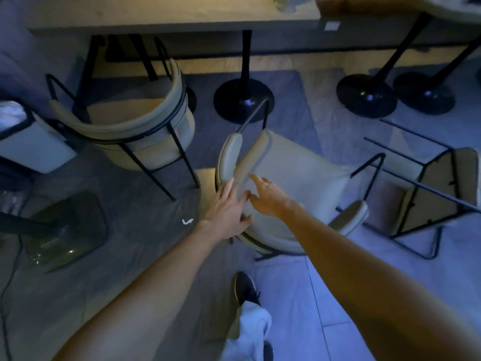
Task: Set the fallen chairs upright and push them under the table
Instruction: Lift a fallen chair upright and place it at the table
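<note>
We note, at the far left, a white bin (33,142) with a dark rim, and below it a glassy grey base (65,230) lying on the floor (145,230). A small white scrap (188,221) lies on the tiles near the left wrist.

Next, the left chair (135,121) lies tipped over, its curved back facing us and its black legs pointing toward us across the floor. Its far side reaches beneath the edge of the table (169,14), which runs along the top of the view on black pedestal bases (243,102).

In the centre, the middle chair (286,183) appears upright, seat facing up, clear of the table and well short of it. The left hand (226,212) rests on the curved backrest of this chair, fingers spread along the pad and thumb low on the rim. The right hand (268,196) is just beside it, fingers extended over the join of seat and backrest; motion blur prevents us from telling whether it grips or merely touches. The two hands are close together, almost touching at the fingertips.

Below them we see a dark shoe (244,287) and a pale trouser leg (250,332).

At the right, a third chair (442,188) lies on its side, underside exposed, legs pointing left.
</note>
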Tool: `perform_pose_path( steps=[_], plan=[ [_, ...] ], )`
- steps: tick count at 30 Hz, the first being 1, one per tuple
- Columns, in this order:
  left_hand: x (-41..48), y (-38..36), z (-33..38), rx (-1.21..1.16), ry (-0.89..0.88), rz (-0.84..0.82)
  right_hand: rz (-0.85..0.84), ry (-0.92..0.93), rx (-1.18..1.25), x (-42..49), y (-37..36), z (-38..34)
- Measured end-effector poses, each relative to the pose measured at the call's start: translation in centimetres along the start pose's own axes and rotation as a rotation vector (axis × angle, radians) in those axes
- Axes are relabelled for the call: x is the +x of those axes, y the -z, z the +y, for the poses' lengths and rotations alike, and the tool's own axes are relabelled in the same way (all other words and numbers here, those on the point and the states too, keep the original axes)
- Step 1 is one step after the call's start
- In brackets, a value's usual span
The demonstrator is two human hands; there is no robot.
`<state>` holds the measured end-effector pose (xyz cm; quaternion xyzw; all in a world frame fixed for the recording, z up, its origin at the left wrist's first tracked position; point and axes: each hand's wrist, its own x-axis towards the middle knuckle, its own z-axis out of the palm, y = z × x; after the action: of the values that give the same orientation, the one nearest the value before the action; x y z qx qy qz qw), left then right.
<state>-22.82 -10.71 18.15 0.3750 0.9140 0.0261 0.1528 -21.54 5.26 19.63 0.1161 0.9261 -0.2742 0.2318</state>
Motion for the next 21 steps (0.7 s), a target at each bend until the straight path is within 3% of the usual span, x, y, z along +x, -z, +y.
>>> perform_pose_path(
  steps=[3, 7, 15, 21],
  plan=[
    [-3.1, -0.4, 2.9, -0.096, -0.083, -0.115, -0.035, -0.056, 0.014, -5.5, -2.4, 2.2],
    [-5.5, -2.0, 6.3, 0.014, -0.128, -0.161, -0.060, -0.059, -0.112, -11.1, -5.2, 4.5],
    [-3.6, -1.8, 5.6, 0.252, -0.176, -0.133, 0.165, -0.090, -0.370, -12.8, -8.8, 4.8],
    [0.2, -1.6, 3.5, 0.317, -0.341, -0.213, 0.248, -0.154, -0.450, -11.5, -10.2, 4.5]
  ],
)
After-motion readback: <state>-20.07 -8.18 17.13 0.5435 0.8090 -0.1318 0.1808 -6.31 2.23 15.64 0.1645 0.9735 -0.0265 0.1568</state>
